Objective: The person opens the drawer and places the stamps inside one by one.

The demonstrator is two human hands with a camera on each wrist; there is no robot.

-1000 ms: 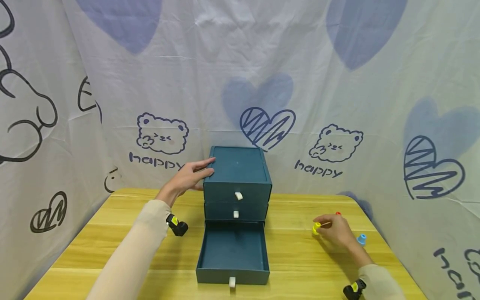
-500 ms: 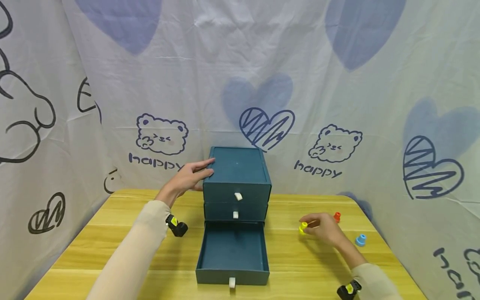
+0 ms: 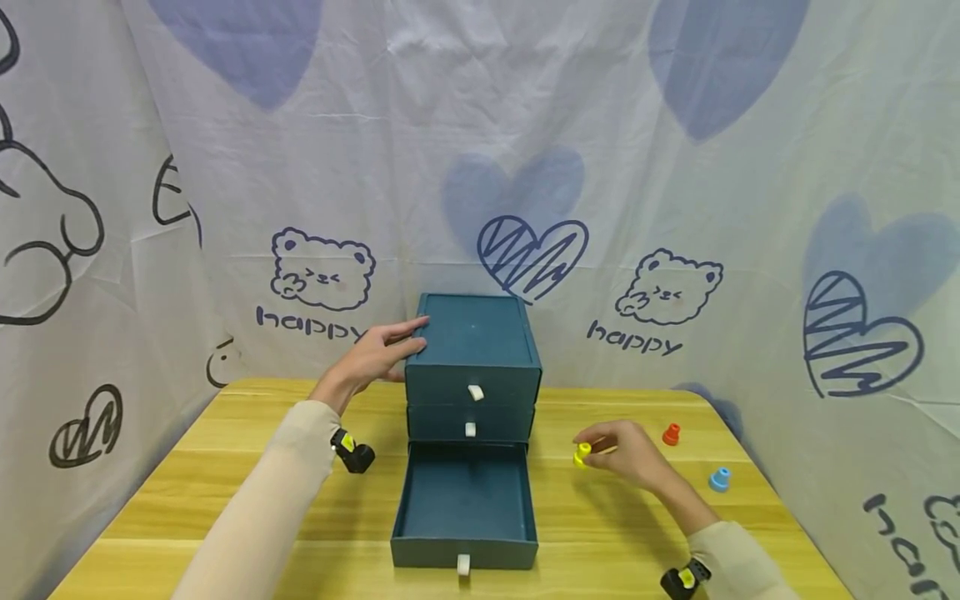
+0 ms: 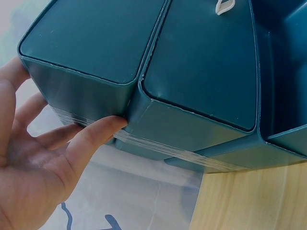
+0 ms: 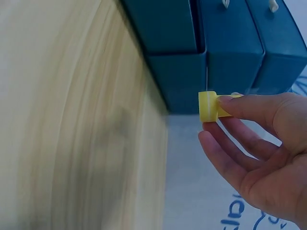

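Observation:
A dark teal drawer cabinet (image 3: 474, 333) stands in the middle of the table, its bottom drawer (image 3: 465, 500) pulled out with a bare floor. My left hand (image 3: 378, 354) rests on the cabinet's upper left side, fingers spread; in the left wrist view the thumb (image 4: 103, 132) presses near the seam between two tiers. To the right of the cabinet, my right hand (image 3: 626, 454) pinches a small yellow stepped plastic piece (image 5: 208, 106) between thumb and fingers. The right wrist view shows its wide end facing away from the palm, raised above the table.
A red piece (image 3: 671, 434) and a light blue piece (image 3: 720, 479) of similar shape stand at the table's right side. White pull tabs (image 3: 470, 429) stick out from the drawer fronts. A printed cloth (image 3: 465, 100) hangs behind the wooden table (image 3: 225, 467).
My right hand has moved left toward the cabinet with the yellow piece, leaving the red piece in full view. The left hand stays in place on the cabinet.

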